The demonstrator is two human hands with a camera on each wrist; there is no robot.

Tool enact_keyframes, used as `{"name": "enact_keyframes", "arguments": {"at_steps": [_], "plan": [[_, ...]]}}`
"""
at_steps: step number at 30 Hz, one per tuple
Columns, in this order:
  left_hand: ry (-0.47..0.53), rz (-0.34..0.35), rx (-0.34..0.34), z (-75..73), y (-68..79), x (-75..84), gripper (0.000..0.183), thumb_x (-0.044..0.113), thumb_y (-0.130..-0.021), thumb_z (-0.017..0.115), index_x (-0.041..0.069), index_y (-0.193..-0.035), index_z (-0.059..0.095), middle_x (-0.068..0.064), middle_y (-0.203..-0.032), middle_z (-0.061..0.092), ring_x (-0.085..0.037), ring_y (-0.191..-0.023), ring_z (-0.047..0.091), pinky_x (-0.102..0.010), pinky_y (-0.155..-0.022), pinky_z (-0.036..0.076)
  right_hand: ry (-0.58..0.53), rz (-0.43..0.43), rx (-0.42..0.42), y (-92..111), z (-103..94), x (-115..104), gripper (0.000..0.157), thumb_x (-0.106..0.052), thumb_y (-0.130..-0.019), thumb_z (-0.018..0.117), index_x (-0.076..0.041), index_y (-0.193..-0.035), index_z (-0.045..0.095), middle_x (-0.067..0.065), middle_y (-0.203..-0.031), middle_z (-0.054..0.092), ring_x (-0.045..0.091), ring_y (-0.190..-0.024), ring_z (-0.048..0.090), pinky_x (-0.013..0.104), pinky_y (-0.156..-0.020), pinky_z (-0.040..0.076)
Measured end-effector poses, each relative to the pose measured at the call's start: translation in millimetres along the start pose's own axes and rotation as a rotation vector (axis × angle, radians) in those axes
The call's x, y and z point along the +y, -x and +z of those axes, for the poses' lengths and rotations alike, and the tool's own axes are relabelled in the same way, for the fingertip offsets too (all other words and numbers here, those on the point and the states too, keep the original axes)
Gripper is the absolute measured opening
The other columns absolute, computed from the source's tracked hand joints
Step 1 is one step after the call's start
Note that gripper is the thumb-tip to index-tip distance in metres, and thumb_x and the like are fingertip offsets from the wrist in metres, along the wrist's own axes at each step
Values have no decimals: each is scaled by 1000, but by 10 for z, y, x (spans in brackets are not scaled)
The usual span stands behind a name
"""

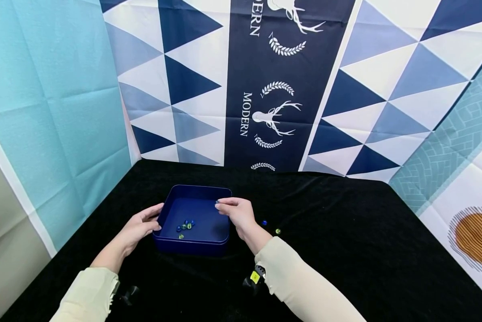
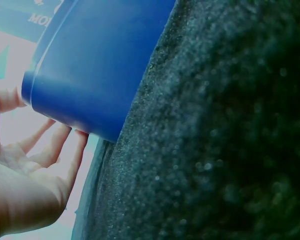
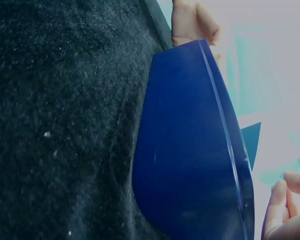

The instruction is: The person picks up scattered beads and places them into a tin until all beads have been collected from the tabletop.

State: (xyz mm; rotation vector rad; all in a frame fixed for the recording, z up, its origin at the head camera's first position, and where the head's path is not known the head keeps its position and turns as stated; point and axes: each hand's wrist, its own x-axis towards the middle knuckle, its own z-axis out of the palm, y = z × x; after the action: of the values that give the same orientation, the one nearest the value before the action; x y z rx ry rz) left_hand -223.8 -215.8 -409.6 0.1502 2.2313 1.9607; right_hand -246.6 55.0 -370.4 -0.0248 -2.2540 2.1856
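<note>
A dark blue rectangular box (image 1: pixel 190 247) sits open-topped on the black cloth. Several blue and yellow-green glass marbles (image 1: pixel 189 226) lie on its floor, toward the near left. My left hand (image 1: pixel 138 226) touches the box's left side; in the left wrist view its fairly straight fingers (image 2: pixel 55 145) rest against the outer wall near the rim. Over the box's right rim, my right hand (image 1: pixel 237 213) pinches a small blue marble (image 1: pixel 217 202) between thumb and fingertips. That marble is mostly hidden by the fingers, showing only as a bluish speck in the right wrist view.
To the right of the box, a blue marble (image 1: pixel 264 222) and a yellow-green marble (image 1: pixel 278 231) lie on the black cloth (image 1: pixel 337 250). Patterned curtains (image 1: pixel 196 80) hang behind the table and along both sides.
</note>
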Motion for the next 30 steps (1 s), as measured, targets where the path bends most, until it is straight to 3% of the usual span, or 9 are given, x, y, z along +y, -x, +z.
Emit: {"name": "enact_keyframes", "arguments": {"at_steps": [11, 22, 30], "plan": [[-11, -6, 3, -3, -11, -13, 69, -1, -82, 51, 1, -146, 24, -23, -147, 27, -32, -126, 35, -33, -91, 37, 42, 41, -16, 16, 132, -8, 20, -6, -80, 70, 2, -99, 70, 8, -91, 69, 27, -85, 66, 38, -87, 45], [1, 4, 0, 1, -6, -23, 70, -2, -82, 51, 1, -146, 24, -23, -147, 26, -32, -126, 35, -30, -90, 38, 4, 56, -38, 23, 274, 9, 20, -5, -80, 70, 3, -99, 69, 7, -91, 69, 32, -90, 64, 35, -81, 49], [-5, -2, 1, 6, -4, -18, 70, -2, -82, 51, 1, -146, 24, -23, -147, 26, -33, -126, 35, -35, -93, 36, -8, 50, -39, 37, 297, 14, 19, -6, -80, 71, 2, -98, 70, 8, -89, 69, 31, -88, 65, 35, -83, 48]]}}
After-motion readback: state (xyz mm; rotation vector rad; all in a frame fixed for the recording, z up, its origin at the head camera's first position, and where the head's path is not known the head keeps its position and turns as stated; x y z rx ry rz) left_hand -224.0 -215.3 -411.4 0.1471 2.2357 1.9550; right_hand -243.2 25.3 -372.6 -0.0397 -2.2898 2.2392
